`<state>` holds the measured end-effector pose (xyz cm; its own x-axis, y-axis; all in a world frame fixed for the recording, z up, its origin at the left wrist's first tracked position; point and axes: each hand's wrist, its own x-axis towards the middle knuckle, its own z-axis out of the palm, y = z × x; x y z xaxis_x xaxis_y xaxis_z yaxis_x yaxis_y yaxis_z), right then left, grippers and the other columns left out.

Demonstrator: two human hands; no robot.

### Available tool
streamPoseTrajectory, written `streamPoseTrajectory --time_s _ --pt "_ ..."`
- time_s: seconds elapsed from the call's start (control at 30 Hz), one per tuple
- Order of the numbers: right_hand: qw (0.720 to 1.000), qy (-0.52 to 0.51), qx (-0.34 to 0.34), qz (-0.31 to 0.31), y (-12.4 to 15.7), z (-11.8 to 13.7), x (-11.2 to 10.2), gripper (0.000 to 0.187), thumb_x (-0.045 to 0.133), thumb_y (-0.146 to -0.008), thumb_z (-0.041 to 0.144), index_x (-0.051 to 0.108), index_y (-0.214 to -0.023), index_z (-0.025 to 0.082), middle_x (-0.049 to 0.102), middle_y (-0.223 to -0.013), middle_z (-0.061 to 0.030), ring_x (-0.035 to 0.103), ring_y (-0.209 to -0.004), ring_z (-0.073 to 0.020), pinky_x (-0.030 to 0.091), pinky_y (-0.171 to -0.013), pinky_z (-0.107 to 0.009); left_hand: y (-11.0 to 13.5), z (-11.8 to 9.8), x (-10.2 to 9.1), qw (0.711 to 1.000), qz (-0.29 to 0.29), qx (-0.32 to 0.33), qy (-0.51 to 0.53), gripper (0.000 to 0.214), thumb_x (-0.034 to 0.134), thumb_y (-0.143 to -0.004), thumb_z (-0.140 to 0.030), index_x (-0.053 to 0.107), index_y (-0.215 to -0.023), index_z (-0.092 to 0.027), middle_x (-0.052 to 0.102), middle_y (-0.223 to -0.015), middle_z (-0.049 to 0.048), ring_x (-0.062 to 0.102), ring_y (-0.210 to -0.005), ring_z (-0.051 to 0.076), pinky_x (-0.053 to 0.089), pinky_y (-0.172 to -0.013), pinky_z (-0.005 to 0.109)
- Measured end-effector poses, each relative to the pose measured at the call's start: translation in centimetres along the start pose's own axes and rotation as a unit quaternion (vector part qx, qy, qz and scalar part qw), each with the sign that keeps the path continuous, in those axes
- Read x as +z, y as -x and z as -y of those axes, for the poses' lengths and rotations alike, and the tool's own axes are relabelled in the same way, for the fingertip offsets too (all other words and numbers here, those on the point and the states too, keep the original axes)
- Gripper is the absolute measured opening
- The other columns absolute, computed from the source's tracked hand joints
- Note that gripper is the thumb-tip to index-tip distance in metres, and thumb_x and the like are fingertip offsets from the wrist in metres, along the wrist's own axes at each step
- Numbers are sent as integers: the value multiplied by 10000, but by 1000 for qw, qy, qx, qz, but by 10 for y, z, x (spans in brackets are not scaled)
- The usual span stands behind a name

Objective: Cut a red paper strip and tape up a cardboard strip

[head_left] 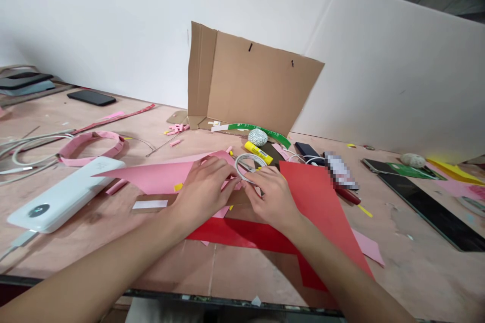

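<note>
My right hand [271, 194] holds a roll of tape [239, 162], a pale ring, with its fingers curled at the near side. Close beside it, my left hand [204, 181] is pinched, thumb and fingers meeting near the roll; what lies between the tips is too small to make out. A sheet of pink paper [151, 176] extends leftward from behind my left hand. Beneath both hands, red paper [242, 232] lies on the table, with a larger red sheet [318, 197] to the right. A brown cardboard strip [150, 203] bears a white piece.
A folded cardboard panel [257, 81] stands against the white wall. Behind my hands are a yellow glue stick [258, 152] and a speckled ball [257, 137]. A white power bank [64, 197] and a pink band [109, 146] lie left; a dark tablet [432, 212] lies right.
</note>
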<state>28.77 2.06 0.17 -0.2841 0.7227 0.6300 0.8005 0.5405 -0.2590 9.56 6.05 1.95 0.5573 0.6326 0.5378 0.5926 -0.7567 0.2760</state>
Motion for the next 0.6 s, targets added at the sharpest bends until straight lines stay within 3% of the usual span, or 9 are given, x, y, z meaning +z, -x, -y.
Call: streamPoseTrajectory --time_s 0.37,0.6 --pt "998 40 -43 -35 1 5 1 235 551 -965 123 667 -773 193 674 -655 0 580 -664 -167 388 -728 -318 -2 3 -5 999 42 31 -15 231 543 -980 -164 746 -881 -212 677 -920 36 606 -908 240 366 -866 434" --pt "988 98 -76 -97 -2 13 4 179 546 -962 96 663 -849 173 666 -655 -25 578 -679 -181 424 -788 -355 -5 -7 -13 1000 27 6 -13 249 527 -947 -130 721 -806 -197 670 -924 43 594 -906 238 366 -703 369"
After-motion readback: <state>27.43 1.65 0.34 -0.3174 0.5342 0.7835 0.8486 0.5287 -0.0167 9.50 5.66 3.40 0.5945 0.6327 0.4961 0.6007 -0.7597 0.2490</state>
